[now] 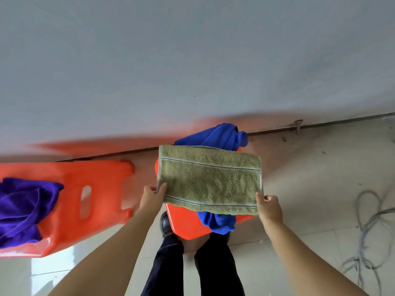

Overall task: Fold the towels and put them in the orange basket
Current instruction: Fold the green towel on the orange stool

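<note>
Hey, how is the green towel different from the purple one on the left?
The green towel is folded into a flat rectangle, while the purple towel is a crumpled heap. The green one is held up at its near corners by the left hand and right hand; the purple one lies untouched in the orange basket. The green one has thin stripes; the purple looks plain. Both are soft cloths.

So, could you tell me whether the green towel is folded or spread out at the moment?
Folded: the green towel is a compact rectangle, edges doubled at its right side, held by left hand and right hand.
</note>
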A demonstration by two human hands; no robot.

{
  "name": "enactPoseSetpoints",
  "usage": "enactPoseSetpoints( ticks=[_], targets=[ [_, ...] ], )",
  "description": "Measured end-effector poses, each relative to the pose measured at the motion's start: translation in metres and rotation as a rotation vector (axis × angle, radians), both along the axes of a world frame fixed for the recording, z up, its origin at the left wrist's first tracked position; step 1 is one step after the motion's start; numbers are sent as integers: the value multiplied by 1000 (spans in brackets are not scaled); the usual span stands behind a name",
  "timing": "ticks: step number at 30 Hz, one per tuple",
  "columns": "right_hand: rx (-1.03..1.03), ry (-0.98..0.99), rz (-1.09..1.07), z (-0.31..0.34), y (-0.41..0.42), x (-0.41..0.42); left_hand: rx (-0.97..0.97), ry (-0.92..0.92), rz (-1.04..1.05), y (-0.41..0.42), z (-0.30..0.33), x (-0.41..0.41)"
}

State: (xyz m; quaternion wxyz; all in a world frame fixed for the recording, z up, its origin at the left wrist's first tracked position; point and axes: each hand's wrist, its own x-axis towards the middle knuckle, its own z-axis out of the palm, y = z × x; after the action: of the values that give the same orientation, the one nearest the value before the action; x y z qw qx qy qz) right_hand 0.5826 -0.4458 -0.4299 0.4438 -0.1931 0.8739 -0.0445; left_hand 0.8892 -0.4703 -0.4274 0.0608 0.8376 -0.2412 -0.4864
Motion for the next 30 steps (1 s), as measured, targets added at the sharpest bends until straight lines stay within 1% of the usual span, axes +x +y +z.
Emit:
enactPoseSetpoints(
  ticks=[1, 2, 4, 5, 6, 9, 11, 13, 15, 17, 19, 20, 23, 25, 28, 30],
  targets=[
    [44, -16, -62, -1, 5, 2, 26, -11, -15, 3, -3, 1],
    [92, -71, -173, 1, 10, 6, 50, -29, -35, 5, -5, 1],
    [134, -265, -461, 6, 15, 9, 101, -57, -26, 4, -9, 1],
    [145, -351, -573, 9, 15, 6, 129, -35, 20, 1, -9, 1],
    [151, -428, -653, 11, 16, 4, 150, 36, 110, -2, -5, -1],
    [91, -560, -800, 17, 15, 0, 153, 330, 522, -10, 1, -2],
    [-66, -583, -837, 21, 13, 3, 89, 444, 731, -12, 2, 2],
    [-266, -626, -802, 32, 7, 16, 50, 553, 856, -11, 10, 4],
    [-390, -621, -709, 47, -2, 34, 34, 626, 874, -8, 19, 4],
    [-478, -570, -568, 67, -14, 56, 11, 615, 806, -4, 28, 5],
    [-600, -457, -312, 87, -26, 82, -37, 583, 701, -2, 35, 8],
    [-663, -433, -182, 94, -32, 98, -58, 579, 659, -3, 38, 10],
    [-802, -446, 166, 98, -37, 152, -65, 577, 582, -6, 39, 15],
    [-817, -403, 434, 82, -32, 183, -44, 624, 576, -10, 37, 18],
    [-650, -434, 818, 49, -20, 214, -11, 772, 566, -16, 36, 24],
    [-596, -347, 1046, 31, -14, 221, 30, 864, 533, -17, 36, 25]
  ],
)
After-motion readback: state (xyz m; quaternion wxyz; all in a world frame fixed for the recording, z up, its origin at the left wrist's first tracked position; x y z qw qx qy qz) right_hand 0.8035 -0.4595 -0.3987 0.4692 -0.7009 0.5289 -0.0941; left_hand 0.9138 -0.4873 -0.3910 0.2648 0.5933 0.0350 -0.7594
